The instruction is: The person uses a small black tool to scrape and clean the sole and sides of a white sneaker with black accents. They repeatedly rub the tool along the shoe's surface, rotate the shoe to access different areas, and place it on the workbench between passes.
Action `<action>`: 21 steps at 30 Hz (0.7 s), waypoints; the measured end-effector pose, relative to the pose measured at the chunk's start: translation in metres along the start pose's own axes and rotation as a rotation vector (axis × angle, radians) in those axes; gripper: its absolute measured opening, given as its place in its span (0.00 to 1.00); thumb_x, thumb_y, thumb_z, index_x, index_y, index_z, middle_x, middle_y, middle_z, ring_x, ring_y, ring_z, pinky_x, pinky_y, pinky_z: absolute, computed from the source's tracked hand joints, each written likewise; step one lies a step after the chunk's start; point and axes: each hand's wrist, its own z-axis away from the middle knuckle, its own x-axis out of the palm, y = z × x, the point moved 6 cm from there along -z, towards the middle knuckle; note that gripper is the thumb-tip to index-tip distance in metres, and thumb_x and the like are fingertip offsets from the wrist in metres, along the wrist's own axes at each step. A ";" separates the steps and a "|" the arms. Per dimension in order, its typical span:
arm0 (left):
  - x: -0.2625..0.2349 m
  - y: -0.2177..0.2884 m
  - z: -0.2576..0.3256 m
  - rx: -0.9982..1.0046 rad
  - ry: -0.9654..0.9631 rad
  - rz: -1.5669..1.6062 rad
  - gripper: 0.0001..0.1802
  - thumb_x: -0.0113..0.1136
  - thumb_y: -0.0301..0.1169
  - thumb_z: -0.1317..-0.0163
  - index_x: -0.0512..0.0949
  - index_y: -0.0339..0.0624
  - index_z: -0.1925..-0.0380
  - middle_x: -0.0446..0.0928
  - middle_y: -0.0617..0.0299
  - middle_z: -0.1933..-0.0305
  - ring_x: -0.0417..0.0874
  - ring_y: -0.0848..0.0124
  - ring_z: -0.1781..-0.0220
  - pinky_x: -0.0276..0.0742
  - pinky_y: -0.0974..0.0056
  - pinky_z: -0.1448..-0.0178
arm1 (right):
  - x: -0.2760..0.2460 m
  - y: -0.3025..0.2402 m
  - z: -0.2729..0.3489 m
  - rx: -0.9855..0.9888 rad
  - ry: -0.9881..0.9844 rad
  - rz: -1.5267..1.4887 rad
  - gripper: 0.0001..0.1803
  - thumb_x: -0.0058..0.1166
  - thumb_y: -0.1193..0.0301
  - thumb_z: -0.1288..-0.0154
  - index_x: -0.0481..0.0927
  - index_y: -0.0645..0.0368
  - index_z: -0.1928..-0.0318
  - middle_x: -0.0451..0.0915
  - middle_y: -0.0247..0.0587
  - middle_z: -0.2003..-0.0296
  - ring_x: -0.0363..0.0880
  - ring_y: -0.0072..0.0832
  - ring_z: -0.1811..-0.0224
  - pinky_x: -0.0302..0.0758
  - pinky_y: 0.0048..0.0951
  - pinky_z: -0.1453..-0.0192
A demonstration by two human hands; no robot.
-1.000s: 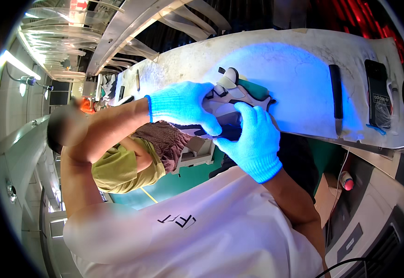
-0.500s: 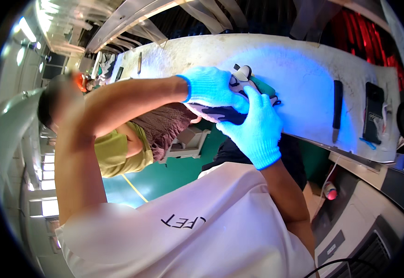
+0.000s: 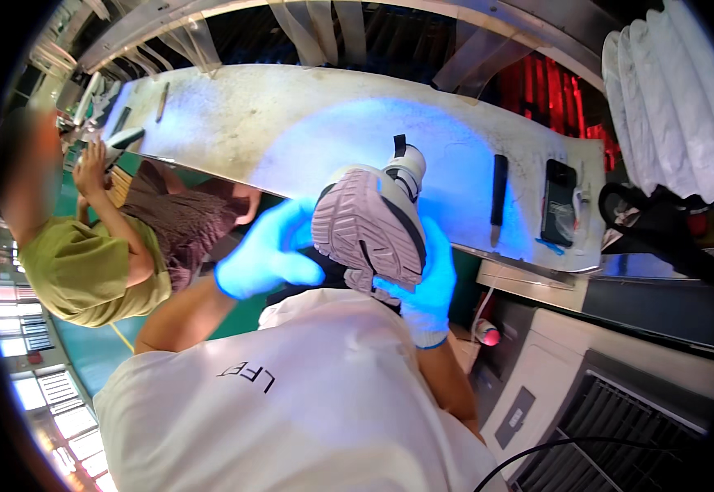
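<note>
At the worktop's near edge: a shoe held sole-up in two gloved hands.

Far left, a co-worker in a green top sits at the same long pale worktop, hands raised to a small item. Centre, the left hand, in a blue glove, curls around the near side of a grey-and-white shoe; the pinkish ridged sole faces the camera and the toe points away over the blue-lit patch of worktop. The right hand, also gloved in blue, grips the shoe from below at its right side. Farther right, a dark slim tool and a black phone-like slab lie on the worktop, well apart from the shoe.
</note>
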 end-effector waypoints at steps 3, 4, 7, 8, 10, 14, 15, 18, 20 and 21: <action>0.043 -0.048 0.004 -0.052 0.027 0.114 0.59 0.91 0.27 0.48 0.65 0.34 0.18 0.74 0.53 0.20 0.76 0.63 0.19 0.72 0.49 0.15 | -0.018 0.016 0.003 0.148 0.062 -0.250 0.51 0.74 0.85 0.35 0.61 0.61 0.15 0.78 0.53 0.29 0.83 0.49 0.28 0.94 0.53 0.36; 0.051 -0.060 0.006 -0.008 0.014 0.030 0.57 0.90 0.25 0.47 0.65 0.33 0.19 0.74 0.52 0.20 0.77 0.64 0.21 0.75 0.50 0.17 | -0.014 0.010 0.008 0.045 0.017 -0.045 0.57 0.80 0.85 0.43 0.62 0.61 0.16 0.79 0.52 0.31 0.84 0.47 0.30 0.91 0.50 0.33; 0.056 -0.064 -0.006 0.028 0.065 0.128 0.49 0.87 0.22 0.43 0.71 0.32 0.23 0.80 0.55 0.26 0.83 0.67 0.28 0.82 0.56 0.24 | -0.014 -0.014 0.013 -0.056 0.049 0.348 0.64 0.90 0.81 0.53 0.64 0.63 0.17 0.79 0.50 0.32 0.83 0.42 0.32 0.85 0.44 0.27; 0.056 -0.063 -0.012 0.011 0.062 0.192 0.47 0.87 0.22 0.42 0.72 0.32 0.24 0.81 0.55 0.27 0.84 0.68 0.29 0.83 0.57 0.26 | -0.015 -0.023 0.016 -0.050 0.081 0.440 0.65 0.92 0.79 0.54 0.64 0.63 0.17 0.79 0.49 0.33 0.83 0.41 0.31 0.84 0.42 0.26; 0.044 -0.063 -0.024 0.074 0.077 0.013 0.41 0.89 0.26 0.45 0.77 0.34 0.33 0.85 0.58 0.38 0.86 0.71 0.38 0.85 0.59 0.32 | -0.022 -0.072 0.031 -0.335 0.002 0.457 0.70 0.96 0.59 0.57 0.64 0.66 0.18 0.79 0.49 0.31 0.77 0.44 0.26 0.76 0.48 0.19; 0.037 -0.071 -0.018 0.118 0.130 -0.356 0.31 0.94 0.36 0.52 0.85 0.39 0.51 0.88 0.59 0.58 0.87 0.74 0.57 0.87 0.62 0.48 | 0.042 -0.144 0.028 -0.380 -0.136 0.485 0.71 0.96 0.52 0.66 0.71 0.72 0.24 0.79 0.56 0.28 0.78 0.50 0.24 0.74 0.53 0.17; 0.036 -0.067 -0.017 0.132 0.119 -0.440 0.32 0.95 0.38 0.53 0.85 0.40 0.52 0.87 0.59 0.60 0.87 0.73 0.58 0.87 0.62 0.50 | 0.058 -0.150 0.027 -0.337 -0.207 0.568 0.64 0.94 0.57 0.63 0.75 0.72 0.26 0.80 0.58 0.29 0.79 0.51 0.24 0.74 0.54 0.17; 0.028 -0.063 -0.017 0.191 0.092 -0.523 0.34 0.96 0.44 0.58 0.85 0.41 0.56 0.84 0.56 0.61 0.87 0.68 0.58 0.86 0.60 0.51 | 0.080 -0.149 0.025 -0.306 -0.357 0.628 0.50 0.89 0.68 0.52 0.78 0.69 0.29 0.83 0.60 0.32 0.81 0.55 0.26 0.75 0.58 0.19; 0.021 -0.058 -0.011 0.342 0.074 -0.524 0.35 0.96 0.44 0.58 0.84 0.40 0.55 0.83 0.56 0.59 0.87 0.66 0.56 0.85 0.59 0.50 | 0.082 -0.138 0.026 -0.488 -0.423 0.711 0.45 0.86 0.69 0.48 0.79 0.67 0.30 0.85 0.61 0.35 0.82 0.60 0.27 0.77 0.62 0.20; 0.019 -0.057 -0.006 0.315 0.085 -0.413 0.38 0.96 0.45 0.60 0.83 0.40 0.54 0.80 0.54 0.57 0.86 0.60 0.56 0.84 0.57 0.50 | 0.089 -0.135 0.024 -0.546 -0.469 0.754 0.43 0.84 0.69 0.46 0.78 0.66 0.31 0.85 0.64 0.36 0.85 0.61 0.31 0.79 0.63 0.23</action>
